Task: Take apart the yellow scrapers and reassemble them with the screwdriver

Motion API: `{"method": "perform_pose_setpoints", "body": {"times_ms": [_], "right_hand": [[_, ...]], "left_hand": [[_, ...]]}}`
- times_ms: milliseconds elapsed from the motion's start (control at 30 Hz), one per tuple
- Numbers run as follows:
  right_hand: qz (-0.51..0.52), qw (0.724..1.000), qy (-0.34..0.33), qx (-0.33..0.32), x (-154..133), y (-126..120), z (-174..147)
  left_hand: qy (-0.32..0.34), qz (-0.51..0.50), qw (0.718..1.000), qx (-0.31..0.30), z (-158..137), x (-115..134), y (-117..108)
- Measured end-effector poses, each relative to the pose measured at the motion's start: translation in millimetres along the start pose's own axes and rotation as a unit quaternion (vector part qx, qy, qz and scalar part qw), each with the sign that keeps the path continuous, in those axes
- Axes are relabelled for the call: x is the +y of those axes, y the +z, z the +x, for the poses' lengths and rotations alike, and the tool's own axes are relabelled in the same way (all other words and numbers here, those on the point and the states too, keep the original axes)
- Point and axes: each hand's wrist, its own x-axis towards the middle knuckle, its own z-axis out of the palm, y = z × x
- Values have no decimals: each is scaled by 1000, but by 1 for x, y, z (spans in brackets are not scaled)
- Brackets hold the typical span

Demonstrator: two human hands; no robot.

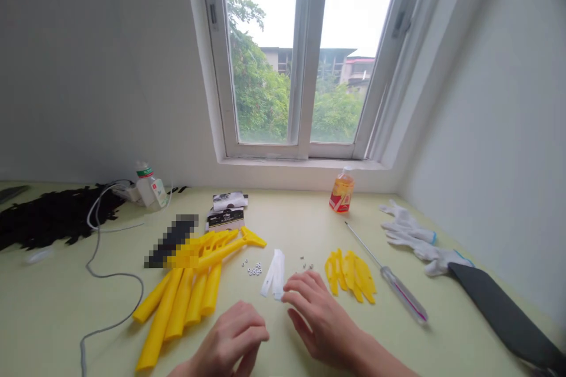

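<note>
White strips (276,268) lie in a small overlapping fan on the desk (292,218) in front of me, just beyond the gap between my hands. My right hand (321,318) is palm down, its fingers bent and loosely spread, with the thumb set apart and nothing between. Its fingertips come right up to the near end of the strips; I cannot tell whether they touch. My left hand (232,336) is half curled, its fingertips hidden from view, so I cannot tell whether it grips anything.

Small nuts (255,270) are scattered just left of the strips, and a few tiny metal pieces (303,258) sit to the right, near my right knuckles. Farther left, yellow handles (177,306) lie piled across each other, thick ends toward me, beside a dark thing (165,244) blurred into blocks. Black-and-white packets (226,220) lie behind them.

To the right are flat yellow pieces (351,274) side by side, then a screwdriver (404,296) with a clear handle. Beyond it are white gloves (409,227) and a long black piece (504,315). A bottle (341,193) of orange liquid stands near the window (304,129).
</note>
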Motion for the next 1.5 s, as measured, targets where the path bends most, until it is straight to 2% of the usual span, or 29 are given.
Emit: {"method": "perform_pose_setpoints", "body": {"times_ms": [133, 267, 433, 567, 667, 767, 900, 1000, 1100, 1167, 1200, 1233, 1267, 1300, 1333, 1367, 1400, 1500], "right_hand": [[35, 999, -8, -35, 4, -4, 6], [24, 997, -21, -73, 13, 3, 52], [-88, 987, -80, -111, 12, 35, 130], [-119, 982, -88, -114, 3, 63, 165], [-146, 980, -73, -114, -3, 75, 170], [-174, 976, -61, -118, -6, 75, 171], [-196, 973, -55, -110, -7, 56, 166], [-196, 977, -42, -78, -8, 35, 151], [-187, 981, -43, -28, -9, 14, 120], [-177, 983, -52, -4, -8, 1, 93], [-171, 984, -57, 6, -7, -4, 78], [-167, 984, -59, 19, -4, -9, 64], [-165, 984, -61, 30, -1, -12, 50], [-165, 984, -61, 41, 4, -15, 37], [-165, 983, -62, 51, 8, -17, 26], [-163, 983, -62, 61, 13, -18, 16], [-161, 983, -61, 71, 18, -19, 9], [-154, 983, -49, 90, 25, -20, -2]], "left_hand": [[9, 32, 999, 4, 4, 1, -3], [37, 61, 997, -18, 1, 0, 2], [59, 87, 994, -22, -8, -2, 11], [93, 59, 993, -41, -18, -3, 11], [118, 24, 991, -53, -26, -5, 10], [132, 2, 991, -38, -32, -11, 13], [95, -34, 995, 20, -32, -12, 16], [81, -64, 992, 78, -24, -1, 1], [24, -53, 990, 129, -10, 5, -29], [-16, 3, 987, 163, 0, -3, -55], [-54, 37, 983, 170, 4, -12, -69], [-122, 80, 974, 175, 7, -25, -84], [-223, 124, 951, 172, 10, -40, -100], [-347, 167, 909, 159, 11, -57, -116], [-472, 205, 845, 146, 11, -76, -131], [-527, 223, 807, 144, 11, -95, -145], [-562, 234, 782, 138, 11, -113, -158], [-642, 236, 725, 77, 11, -160, -179]]}}
